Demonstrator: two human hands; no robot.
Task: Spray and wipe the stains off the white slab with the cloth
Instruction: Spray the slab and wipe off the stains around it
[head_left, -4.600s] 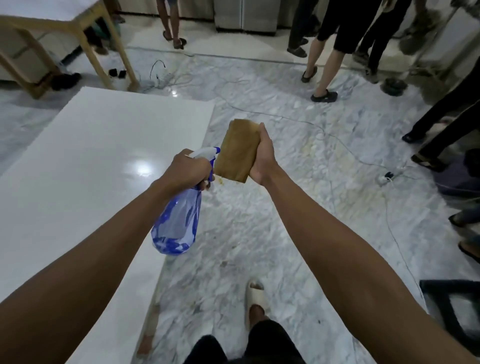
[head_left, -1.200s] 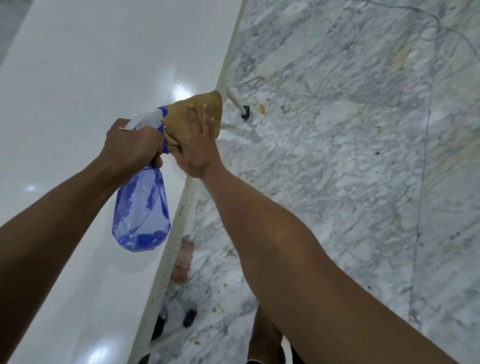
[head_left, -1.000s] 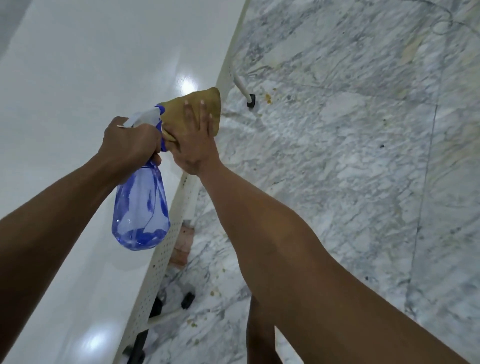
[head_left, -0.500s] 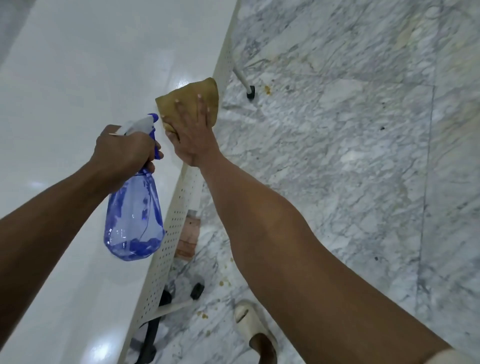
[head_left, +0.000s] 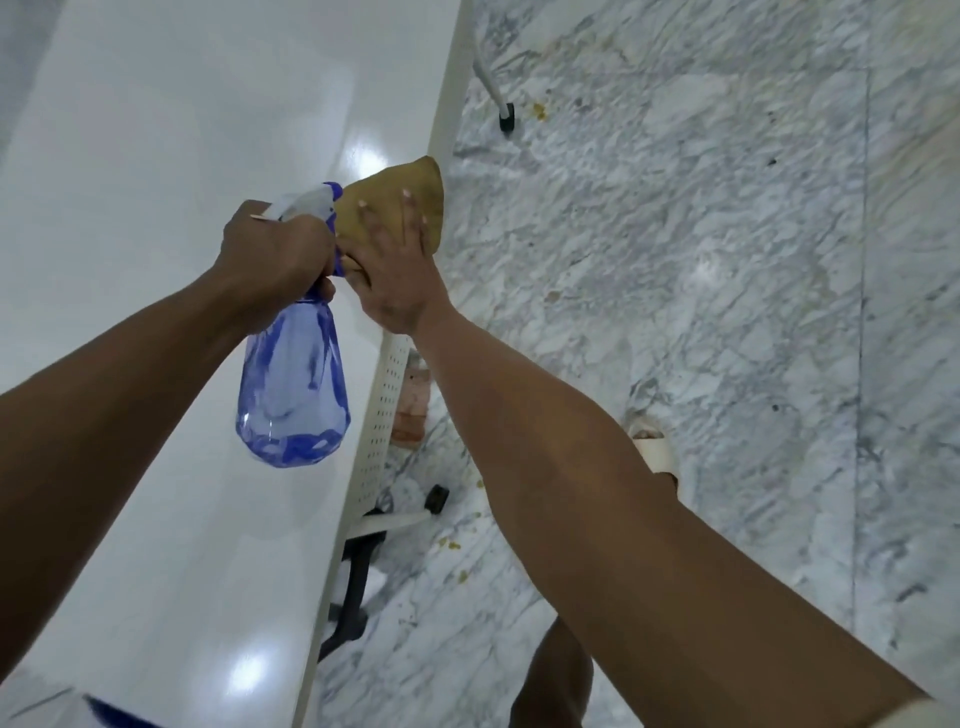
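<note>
The left hand (head_left: 272, 260) has its grip curled round the neck of a translucent blue plastic spray bottle (head_left: 292, 384) with a white trigger head, held above the glossy white slab bench (head_left: 156, 156) near its right edge. The right hand (head_left: 395, 270) lies flat with fingers (head_left: 410, 218) straight, pressing a tan folded cloth (head_left: 400, 208) onto the slab right at that right edge, just beside the bottle's nozzle. Below the edge, a perforated cream side panel (head_left: 382, 415) drops toward the grey-veined marble floor (head_left: 675, 260), where a pale sandal (head_left: 657, 452) shows behind the right forearm.
</note>
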